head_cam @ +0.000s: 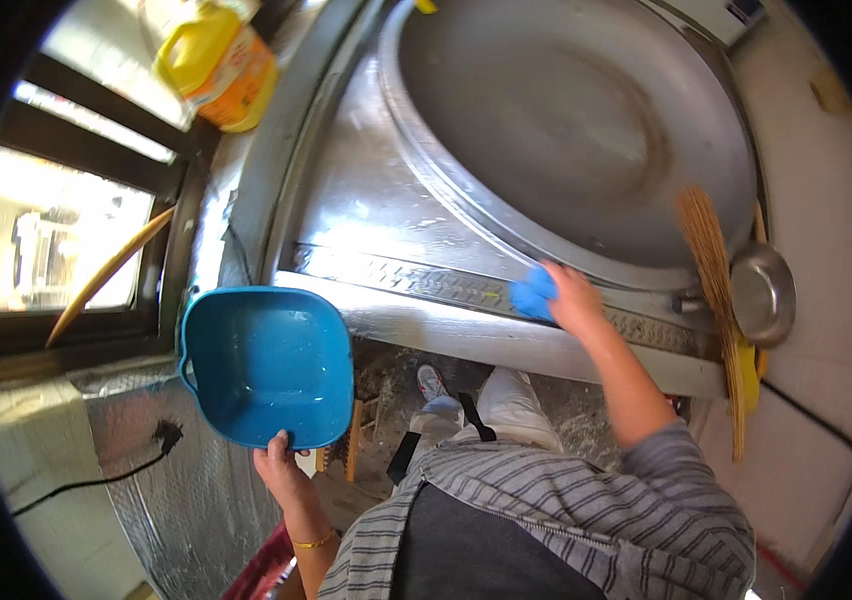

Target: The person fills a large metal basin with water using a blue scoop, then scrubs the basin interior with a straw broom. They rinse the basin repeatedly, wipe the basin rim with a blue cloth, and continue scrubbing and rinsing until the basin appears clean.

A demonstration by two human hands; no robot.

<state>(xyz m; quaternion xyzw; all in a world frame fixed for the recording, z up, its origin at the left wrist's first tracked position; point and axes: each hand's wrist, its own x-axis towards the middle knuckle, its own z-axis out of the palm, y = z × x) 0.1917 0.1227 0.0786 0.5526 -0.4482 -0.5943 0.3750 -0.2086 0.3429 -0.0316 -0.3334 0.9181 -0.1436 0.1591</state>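
Note:
My left hand point(283, 469) grips the near rim of a blue plastic basin point(268, 367), thumb on top of the edge; a few small drops or specks show inside the basin. A blue cloth or sponge point(533, 292) is in my right hand point(574, 300), pressed on the steel stove top point(366, 172) just below the rim of a very large metal wok point(546, 127). The wok is set into the stove top and has a brownish curved mark on its inner wall. The fingertips of my right hand are partly hidden by the cloth.
A bamboo wok brush point(711, 262) and a metal ladle point(763, 296) lie at the stove's right corner. At the upper left stands a yellow jug point(223, 67) near a dark-framed window point(163, 255). A grooved metal strip point(411, 277) runs along the front edge.

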